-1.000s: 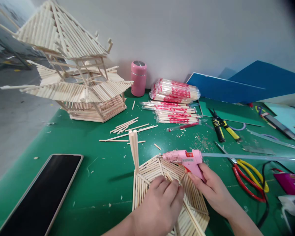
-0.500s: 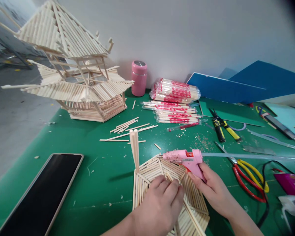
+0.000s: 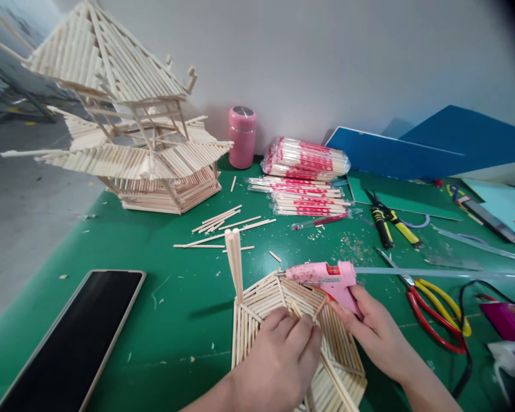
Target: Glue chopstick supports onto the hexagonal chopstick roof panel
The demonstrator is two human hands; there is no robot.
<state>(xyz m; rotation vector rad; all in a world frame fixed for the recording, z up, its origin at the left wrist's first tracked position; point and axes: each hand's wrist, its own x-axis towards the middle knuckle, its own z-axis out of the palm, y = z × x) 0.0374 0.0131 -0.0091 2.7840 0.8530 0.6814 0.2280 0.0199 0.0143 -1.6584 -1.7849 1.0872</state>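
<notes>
A flat, many-sided panel of wooden sticks lies at the bottom centre, with a bundle of sticks standing upright at its left corner. My left hand rests over the panel, fingers bent and pressed together; what they grip, if anything, is hidden. Wrapped round the handle of a pink glue gun is my right hand. The gun's nozzle points left, at the panel's top corner, and a clear glue stick runs out of its back.
A stick pagoda stands at the back left, a phone at the front left. Behind are a pink flask and wrapped chopsticks. Pliers, red-yellow handled pliers and a cable lie right.
My right hand and the glue gun have shifted very slightly to the right. My left hand has hardly moved.
</notes>
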